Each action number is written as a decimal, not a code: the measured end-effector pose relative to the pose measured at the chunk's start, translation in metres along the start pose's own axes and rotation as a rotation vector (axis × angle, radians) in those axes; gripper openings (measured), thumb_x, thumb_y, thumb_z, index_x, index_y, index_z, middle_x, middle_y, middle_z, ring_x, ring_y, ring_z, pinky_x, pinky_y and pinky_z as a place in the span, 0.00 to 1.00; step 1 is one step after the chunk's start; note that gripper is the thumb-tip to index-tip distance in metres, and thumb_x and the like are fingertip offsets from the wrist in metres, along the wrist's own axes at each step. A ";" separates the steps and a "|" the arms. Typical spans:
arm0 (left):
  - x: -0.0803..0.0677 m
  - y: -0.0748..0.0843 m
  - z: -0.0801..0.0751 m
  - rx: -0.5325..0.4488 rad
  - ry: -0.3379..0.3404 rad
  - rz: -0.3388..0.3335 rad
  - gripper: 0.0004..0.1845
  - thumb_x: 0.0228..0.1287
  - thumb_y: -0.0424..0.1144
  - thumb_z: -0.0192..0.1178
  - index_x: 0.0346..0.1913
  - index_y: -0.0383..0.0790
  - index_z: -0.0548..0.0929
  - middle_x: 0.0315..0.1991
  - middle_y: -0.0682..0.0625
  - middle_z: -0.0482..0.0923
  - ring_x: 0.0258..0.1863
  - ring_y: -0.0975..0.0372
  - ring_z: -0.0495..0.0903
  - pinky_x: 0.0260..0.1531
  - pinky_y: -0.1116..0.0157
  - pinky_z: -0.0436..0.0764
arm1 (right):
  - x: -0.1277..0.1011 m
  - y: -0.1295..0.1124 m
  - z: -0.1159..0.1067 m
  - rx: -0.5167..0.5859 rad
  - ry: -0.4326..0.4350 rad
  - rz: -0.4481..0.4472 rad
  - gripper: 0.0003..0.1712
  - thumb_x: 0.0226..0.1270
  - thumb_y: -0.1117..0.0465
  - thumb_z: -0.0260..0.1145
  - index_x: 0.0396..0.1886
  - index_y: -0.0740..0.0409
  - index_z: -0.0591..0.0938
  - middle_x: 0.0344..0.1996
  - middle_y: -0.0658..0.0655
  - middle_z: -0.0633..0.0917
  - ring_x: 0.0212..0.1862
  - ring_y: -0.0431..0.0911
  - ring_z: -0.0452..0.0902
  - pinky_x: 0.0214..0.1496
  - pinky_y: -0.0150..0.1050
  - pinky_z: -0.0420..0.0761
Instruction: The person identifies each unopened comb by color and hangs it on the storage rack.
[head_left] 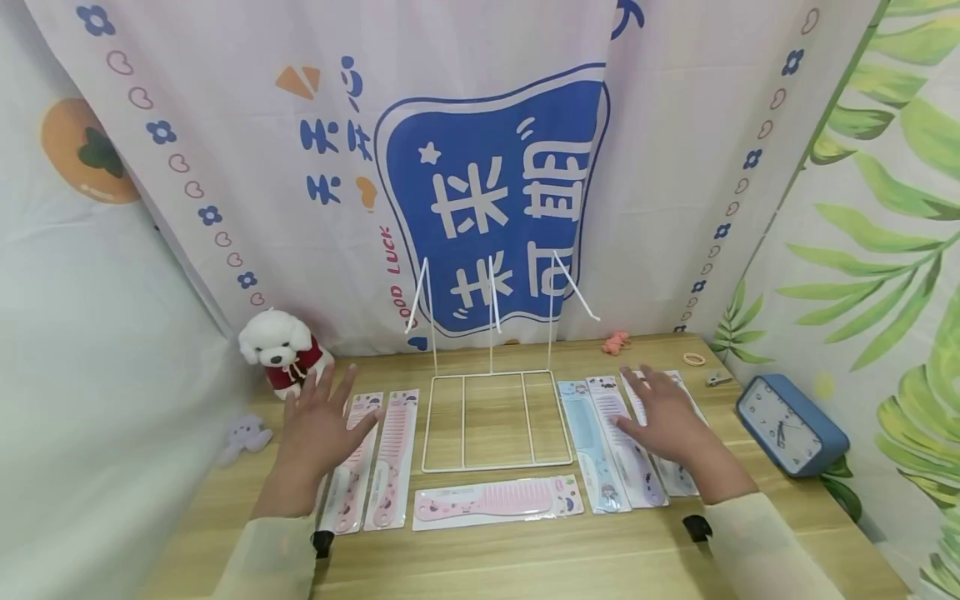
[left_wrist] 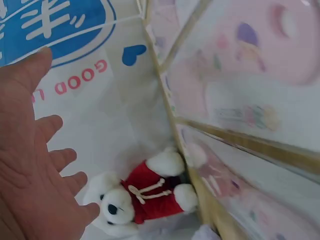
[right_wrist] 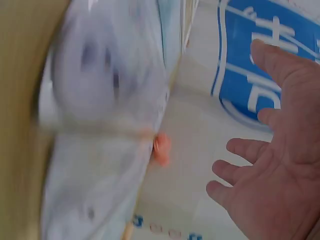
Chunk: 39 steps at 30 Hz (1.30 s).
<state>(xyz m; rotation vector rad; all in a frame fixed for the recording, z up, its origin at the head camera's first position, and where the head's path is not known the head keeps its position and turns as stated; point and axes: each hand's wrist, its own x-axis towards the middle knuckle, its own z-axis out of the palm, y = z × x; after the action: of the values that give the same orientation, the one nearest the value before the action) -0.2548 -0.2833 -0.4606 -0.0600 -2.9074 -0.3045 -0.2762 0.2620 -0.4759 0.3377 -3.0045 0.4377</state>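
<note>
I see my right hand (right_wrist: 272,170) at the right edge, palm toward the camera, fingers spread and straight — it holds nothing. At the left lies a blurred packaged comb (right_wrist: 107,125) on the wooden table (right_wrist: 20,100). A small orange thing (right_wrist: 161,148) sits by the white curtain (right_wrist: 192,165) — too blurred to name.

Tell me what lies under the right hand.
Under the right hand lie packaged combs on the wooden table. The hand is spread open above them; the combs' middle parts are covered.

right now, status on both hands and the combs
Left hand open over pink combs. Right hand open over blue combs. Wire rack between, nothing held.
</note>
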 end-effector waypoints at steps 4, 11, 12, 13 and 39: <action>-0.006 -0.010 0.005 -0.037 -0.019 -0.020 0.51 0.76 0.68 0.59 0.88 0.41 0.57 0.87 0.27 0.48 0.85 0.27 0.45 0.80 0.23 0.48 | 0.005 -0.017 0.016 0.125 -0.087 -0.020 0.57 0.77 0.39 0.70 0.91 0.54 0.51 0.88 0.72 0.53 0.86 0.73 0.49 0.85 0.73 0.56; -0.019 -0.033 0.012 -0.038 -0.081 -0.059 0.54 0.76 0.68 0.59 0.86 0.30 0.57 0.83 0.20 0.52 0.80 0.24 0.55 0.78 0.27 0.61 | 0.008 -0.042 0.037 0.204 -0.115 -0.077 0.54 0.78 0.45 0.71 0.89 0.62 0.55 0.85 0.73 0.61 0.84 0.72 0.56 0.86 0.69 0.60; -0.022 -0.038 0.014 -0.042 -0.098 -0.074 0.54 0.77 0.67 0.59 0.85 0.28 0.57 0.81 0.19 0.54 0.79 0.23 0.57 0.77 0.27 0.63 | 0.008 -0.045 0.039 0.211 -0.127 -0.079 0.53 0.78 0.46 0.72 0.89 0.64 0.56 0.84 0.74 0.63 0.84 0.72 0.58 0.85 0.69 0.61; -0.024 -0.043 0.014 -0.048 -0.116 -0.094 0.53 0.77 0.66 0.60 0.84 0.25 0.58 0.80 0.18 0.56 0.77 0.23 0.59 0.76 0.27 0.64 | 0.008 -0.048 0.041 0.216 -0.143 -0.074 0.53 0.77 0.46 0.72 0.88 0.65 0.58 0.83 0.75 0.64 0.83 0.73 0.59 0.85 0.69 0.62; -0.047 -0.049 0.008 -0.124 -0.355 -0.389 0.21 0.70 0.44 0.70 0.31 0.27 0.82 0.30 0.39 0.82 0.29 0.51 0.79 0.34 0.50 0.84 | 0.017 -0.070 0.061 0.150 -0.229 -0.087 0.28 0.66 0.54 0.83 0.59 0.64 0.86 0.36 0.53 0.78 0.39 0.46 0.72 0.43 0.46 0.76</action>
<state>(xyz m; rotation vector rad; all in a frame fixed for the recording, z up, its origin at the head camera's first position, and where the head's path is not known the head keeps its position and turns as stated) -0.2139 -0.3305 -0.4882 0.4843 -3.2316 -0.5924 -0.2803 0.1755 -0.5127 0.5638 -3.1669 0.6613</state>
